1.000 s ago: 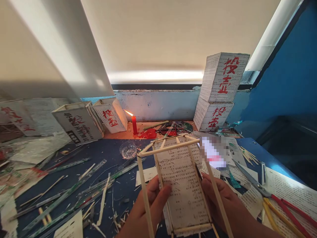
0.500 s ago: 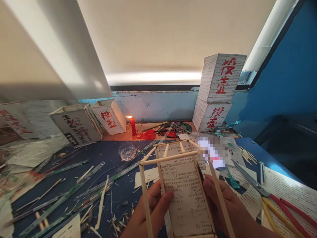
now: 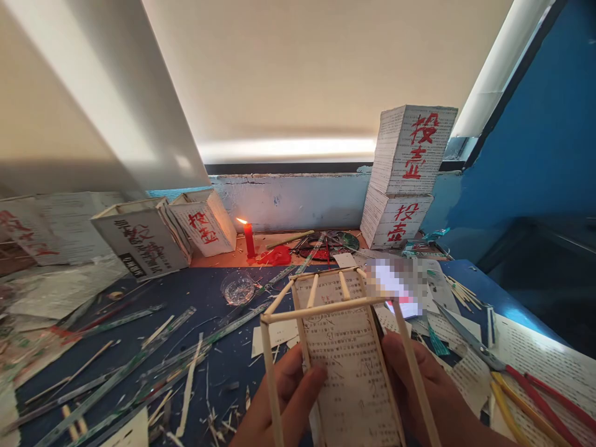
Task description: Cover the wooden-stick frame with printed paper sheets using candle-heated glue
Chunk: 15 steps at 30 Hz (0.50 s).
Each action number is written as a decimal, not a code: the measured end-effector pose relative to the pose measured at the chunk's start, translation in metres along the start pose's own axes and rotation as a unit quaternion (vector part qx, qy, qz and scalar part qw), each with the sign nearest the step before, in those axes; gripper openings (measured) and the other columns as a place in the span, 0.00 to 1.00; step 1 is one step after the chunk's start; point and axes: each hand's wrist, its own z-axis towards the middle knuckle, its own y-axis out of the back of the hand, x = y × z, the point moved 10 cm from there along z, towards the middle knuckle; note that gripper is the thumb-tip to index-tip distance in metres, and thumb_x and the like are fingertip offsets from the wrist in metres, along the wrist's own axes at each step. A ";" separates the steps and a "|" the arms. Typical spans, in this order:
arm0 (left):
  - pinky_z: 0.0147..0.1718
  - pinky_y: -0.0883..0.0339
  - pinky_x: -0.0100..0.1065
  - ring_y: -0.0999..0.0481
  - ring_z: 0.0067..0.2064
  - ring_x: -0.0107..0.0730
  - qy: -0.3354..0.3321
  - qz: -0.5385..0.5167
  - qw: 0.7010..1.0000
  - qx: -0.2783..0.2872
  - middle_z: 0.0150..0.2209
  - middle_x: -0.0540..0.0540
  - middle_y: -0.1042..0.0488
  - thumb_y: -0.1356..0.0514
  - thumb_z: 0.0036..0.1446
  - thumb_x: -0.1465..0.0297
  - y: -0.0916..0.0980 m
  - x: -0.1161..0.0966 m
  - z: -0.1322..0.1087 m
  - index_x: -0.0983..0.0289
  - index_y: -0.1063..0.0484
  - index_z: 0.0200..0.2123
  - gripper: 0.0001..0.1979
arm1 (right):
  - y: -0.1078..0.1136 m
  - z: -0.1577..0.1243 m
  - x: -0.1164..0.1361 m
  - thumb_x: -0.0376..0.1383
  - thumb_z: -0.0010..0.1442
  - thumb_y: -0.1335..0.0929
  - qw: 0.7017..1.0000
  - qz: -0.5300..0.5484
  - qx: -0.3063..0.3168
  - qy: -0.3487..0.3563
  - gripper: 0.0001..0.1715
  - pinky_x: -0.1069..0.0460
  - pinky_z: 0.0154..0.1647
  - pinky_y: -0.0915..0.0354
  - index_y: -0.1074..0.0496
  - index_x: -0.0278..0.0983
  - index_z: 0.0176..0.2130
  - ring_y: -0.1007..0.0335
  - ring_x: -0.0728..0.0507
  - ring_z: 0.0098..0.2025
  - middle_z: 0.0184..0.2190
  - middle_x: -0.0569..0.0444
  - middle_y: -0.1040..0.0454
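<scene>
A box frame of thin wooden sticks [image 3: 321, 307] is held low in the middle of the view, with a sheet of printed paper [image 3: 351, 360] covering its lower face. My left hand [image 3: 284, 403] grips the frame's left side, thumb pressed on the paper's left edge. My right hand [image 3: 426, 391] holds the right side, fingers behind the right stick. The frame's near end runs out of view at the bottom.
A lit red candle [image 3: 249, 239] stands at the back beside spilled wax. Paper-covered boxes with red characters lie at the left [image 3: 202, 220] and stack at the right [image 3: 410, 164]. Stick scraps [image 3: 139, 354], a glass dish [image 3: 237, 287], scissors [image 3: 470, 338] and red and yellow sticks [image 3: 535, 397] litter the blue table.
The frame and both hands sit lower in the view than a second ago, and the candle and boxes have shifted slightly left. My grip on the frame looks the same.
</scene>
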 end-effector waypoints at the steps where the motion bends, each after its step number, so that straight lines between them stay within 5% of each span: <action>1: 0.63 0.41 0.54 0.31 0.63 0.51 0.006 -0.004 1.000 -0.002 0.55 0.58 0.22 0.36 0.62 0.64 0.000 0.001 0.000 0.57 0.22 0.53 0.16 | -0.004 -0.001 0.002 0.52 0.58 0.27 1.000 0.014 0.012 0.001 0.20 0.50 0.33 0.29 0.21 0.39 0.37 0.26 0.43 0.31 0.27 0.53 0.22; 5: 0.62 0.39 0.54 0.31 0.63 0.52 0.018 -0.009 1.000 -0.014 0.54 0.59 0.21 0.35 0.62 0.64 0.001 0.002 -0.001 0.58 0.22 0.52 0.15 | -0.013 -0.002 0.006 0.48 0.59 0.26 0.997 0.058 0.041 0.003 0.16 0.52 0.33 0.29 0.22 0.40 0.39 0.26 0.46 0.30 0.28 0.55 0.22; 11: 0.63 0.39 0.52 0.29 0.62 0.51 -0.003 0.000 1.000 -0.028 0.55 0.59 0.21 0.36 0.63 0.64 0.007 -0.003 0.000 0.58 0.23 0.53 0.16 | 0.012 0.002 -0.014 0.50 0.55 0.24 0.998 0.056 -0.018 -0.023 0.24 0.49 0.39 0.29 0.24 0.39 0.47 0.23 0.44 0.36 0.31 0.53 0.20; 15: 0.61 0.37 0.52 0.29 0.61 0.52 -0.002 0.005 1.000 -0.029 0.55 0.60 0.22 0.37 0.64 0.65 0.010 -0.002 0.000 0.59 0.24 0.54 0.16 | 0.012 0.004 -0.017 0.49 0.60 0.26 0.999 0.040 0.001 -0.026 0.22 0.49 0.40 0.29 0.24 0.38 0.49 0.23 0.43 0.36 0.31 0.53 0.20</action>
